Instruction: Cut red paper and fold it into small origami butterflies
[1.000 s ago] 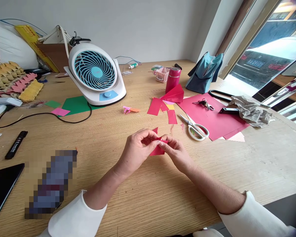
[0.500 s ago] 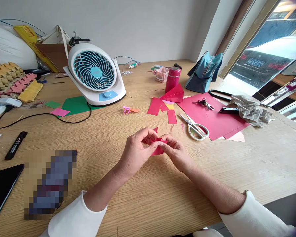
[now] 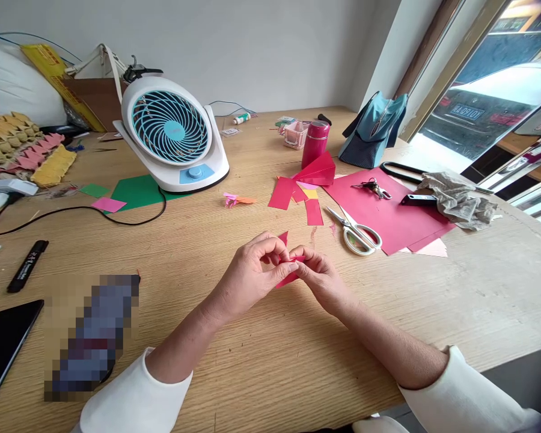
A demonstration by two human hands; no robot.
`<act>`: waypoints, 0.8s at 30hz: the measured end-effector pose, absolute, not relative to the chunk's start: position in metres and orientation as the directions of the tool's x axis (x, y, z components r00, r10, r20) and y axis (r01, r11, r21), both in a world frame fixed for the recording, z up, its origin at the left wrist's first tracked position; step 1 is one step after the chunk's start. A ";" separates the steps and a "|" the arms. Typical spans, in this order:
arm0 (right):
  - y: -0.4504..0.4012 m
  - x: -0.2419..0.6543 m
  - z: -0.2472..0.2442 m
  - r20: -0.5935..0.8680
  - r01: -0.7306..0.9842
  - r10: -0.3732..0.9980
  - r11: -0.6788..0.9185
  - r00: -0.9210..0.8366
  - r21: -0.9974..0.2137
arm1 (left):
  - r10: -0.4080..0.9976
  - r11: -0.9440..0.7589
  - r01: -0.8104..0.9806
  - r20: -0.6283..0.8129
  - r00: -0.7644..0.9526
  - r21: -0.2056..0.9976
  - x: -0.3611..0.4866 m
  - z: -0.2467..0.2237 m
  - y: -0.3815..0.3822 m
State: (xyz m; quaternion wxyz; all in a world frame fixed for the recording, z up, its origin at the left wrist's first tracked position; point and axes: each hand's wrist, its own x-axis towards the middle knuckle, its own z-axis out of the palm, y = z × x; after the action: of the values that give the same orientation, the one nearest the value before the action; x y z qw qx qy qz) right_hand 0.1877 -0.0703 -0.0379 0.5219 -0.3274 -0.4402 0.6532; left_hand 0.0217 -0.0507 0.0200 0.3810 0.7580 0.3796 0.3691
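Between my two hands is a small folded piece of red paper (image 3: 287,279), held just above the wooden table (image 3: 252,373). My left hand (image 3: 255,270) pinches it from the left with thumb and fingertips. On the other side, my right hand (image 3: 321,275) grips its right part between thumb and bent forefinger. Both thumbs meet at the near edge, and a pointed red corner sticks up behind the left fingers. The fingers hide much of the folds. White-handled scissors (image 3: 361,239) lie beyond my right hand, close to several cut red paper strips (image 3: 314,212).
At the back left stands a white and blue fan (image 3: 175,132), its black cable crossing the table. Red sheets (image 3: 388,222) with keys, a pink flask (image 3: 315,144) and a blue bag (image 3: 373,132) occupy the right. A marker (image 3: 27,266) and a phone (image 3: 9,349) lie left.
The red paper has tilted slightly, and the fingertips of both hands have shifted a little on it. Both hands keep hold of it in nearly the same place.
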 end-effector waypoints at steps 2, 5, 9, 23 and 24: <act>-0.070 0.188 -0.038 0.029 -0.391 0.972 -0.067 -0.234 -0.918 | 0.852 -0.455 0.312 0.306 0.425 0.834 0.021 0.020 -0.050; -0.070 0.188 -0.037 0.015 -0.393 0.974 -0.077 -0.225 -0.916 | 0.843 -0.505 0.357 0.361 0.398 0.786 0.021 0.020 -0.050; -0.069 0.188 -0.037 0.000 -0.449 0.977 -0.098 -0.213 -0.888 | 0.825 -0.548 0.376 0.408 0.391 0.748 0.022 0.020 -0.051; -0.070 0.187 -0.037 -0.005 -0.483 0.981 -0.101 -0.196 -0.870 | 0.625 -0.758 0.494 0.691 0.364 0.426 0.024 0.017 -0.054; -0.070 0.187 -0.038 -0.003 -0.482 0.981 -0.098 -0.195 -0.870 | 0.611 -0.763 0.507 0.701 0.367 0.400 0.024 0.017 -0.054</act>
State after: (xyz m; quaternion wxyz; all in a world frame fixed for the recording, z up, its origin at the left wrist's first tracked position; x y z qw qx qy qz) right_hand 0.1866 -0.0699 -0.0378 0.5476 -0.3208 -0.3886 0.6680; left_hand 0.0242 -0.0545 0.0165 0.0580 0.8247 0.3390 0.4490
